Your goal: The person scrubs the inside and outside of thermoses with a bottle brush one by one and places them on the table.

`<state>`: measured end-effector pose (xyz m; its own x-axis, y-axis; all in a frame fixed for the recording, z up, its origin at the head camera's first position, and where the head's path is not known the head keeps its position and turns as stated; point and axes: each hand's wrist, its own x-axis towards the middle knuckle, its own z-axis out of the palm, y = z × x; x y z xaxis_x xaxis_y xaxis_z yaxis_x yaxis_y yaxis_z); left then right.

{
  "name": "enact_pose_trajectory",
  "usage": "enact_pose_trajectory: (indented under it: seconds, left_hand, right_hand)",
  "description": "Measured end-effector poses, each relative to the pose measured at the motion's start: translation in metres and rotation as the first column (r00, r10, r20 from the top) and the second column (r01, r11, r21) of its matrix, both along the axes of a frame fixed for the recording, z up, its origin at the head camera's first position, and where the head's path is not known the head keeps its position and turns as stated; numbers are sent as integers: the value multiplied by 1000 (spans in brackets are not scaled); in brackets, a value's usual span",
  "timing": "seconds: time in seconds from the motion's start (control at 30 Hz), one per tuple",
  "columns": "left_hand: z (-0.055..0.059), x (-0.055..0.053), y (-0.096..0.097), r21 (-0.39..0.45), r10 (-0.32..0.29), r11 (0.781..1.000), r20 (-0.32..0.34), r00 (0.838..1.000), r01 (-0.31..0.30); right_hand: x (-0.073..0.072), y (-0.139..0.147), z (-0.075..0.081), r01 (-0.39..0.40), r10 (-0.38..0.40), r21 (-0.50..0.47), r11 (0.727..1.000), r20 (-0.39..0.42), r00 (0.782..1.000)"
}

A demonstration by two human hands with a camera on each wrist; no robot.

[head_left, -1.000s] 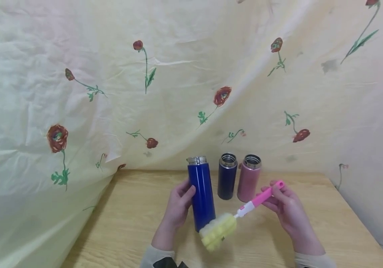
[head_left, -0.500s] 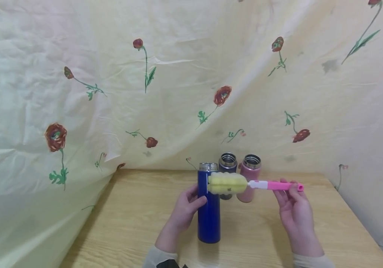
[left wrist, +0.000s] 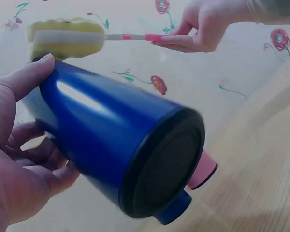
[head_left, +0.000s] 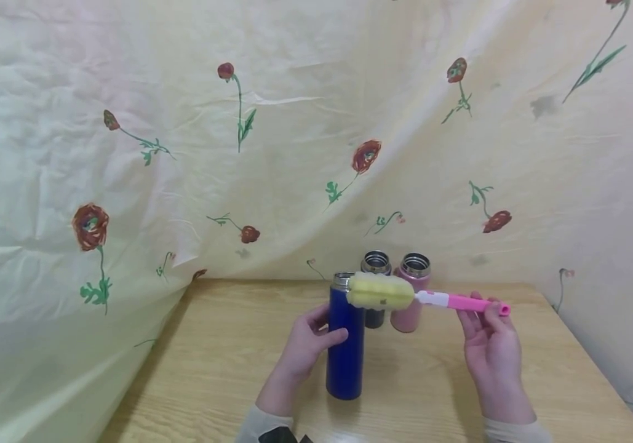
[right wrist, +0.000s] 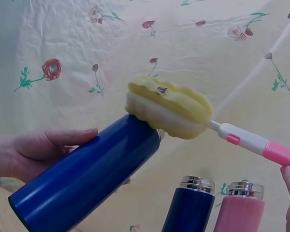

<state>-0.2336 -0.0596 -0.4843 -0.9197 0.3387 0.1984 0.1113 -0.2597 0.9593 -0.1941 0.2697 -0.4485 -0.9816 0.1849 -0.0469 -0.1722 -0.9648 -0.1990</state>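
My left hand (head_left: 307,344) grips a tall blue insulated bottle (head_left: 345,354) around its upper half, thumb across the front. The bottle has a metal neck and no lid, and its black base (left wrist: 166,164) faces the left wrist camera. Between the fingers and thumb of my right hand (head_left: 493,347) is the pink handle of a bottle brush (head_left: 468,303). Its white shaft leads to a yellow-and-white sponge head (right wrist: 169,108). The brush lies almost level, with the sponge right at the bottle's mouth, overlapping the neck in the head view.
Behind stand a shorter dark blue bottle (right wrist: 187,208) and a pink bottle (right wrist: 240,210), both uncapped and side by side. They rest on a wooden table (head_left: 227,344). A cream cloth with red flowers (head_left: 294,154) hangs along the back and sides.
The brush has swung from pointing down in front of the bottle's base up to its mouth, becoming nearly level. The blue bottle has shifted right, and my right hand has moved slightly right.
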Motion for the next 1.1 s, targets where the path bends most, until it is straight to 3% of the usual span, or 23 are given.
enact_pose_trajectory:
  seconds: [0.3,0.4,0.5,0.67,0.77,0.97,1.1]
  left_hand:
    - [0,0,-3,-30,-36,999,-82,996,34]
    - [0,1,-4,8,-54,998,-103,993,55]
    - [0,1,-4,69,-68,995,-112,991,76]
    - [1,0,-9,121,-50,991,-103,993,62]
    - [4,-1,-13,122,-26,992,-87,996,36]
    - [10,-5,-18,131,42,991,-43,998,-36]
    - [16,-14,-21,122,83,990,-36,996,-78]
  right_hand:
    - [0,1,1,11,-9,-52,999,33,999]
    - [-1,0,-1,-24,24,-1,1000,12,1000]
    - [-4,0,-3,-62,65,122,991,-24,998]
    - [-9,-1,-8,-75,118,377,923,-93,989]
    - [-12,-1,-11,-73,144,475,877,-116,983]
    - [-15,-2,-18,-84,195,589,803,-128,972]
    - [-15,-3,-26,-78,225,619,781,-163,961]
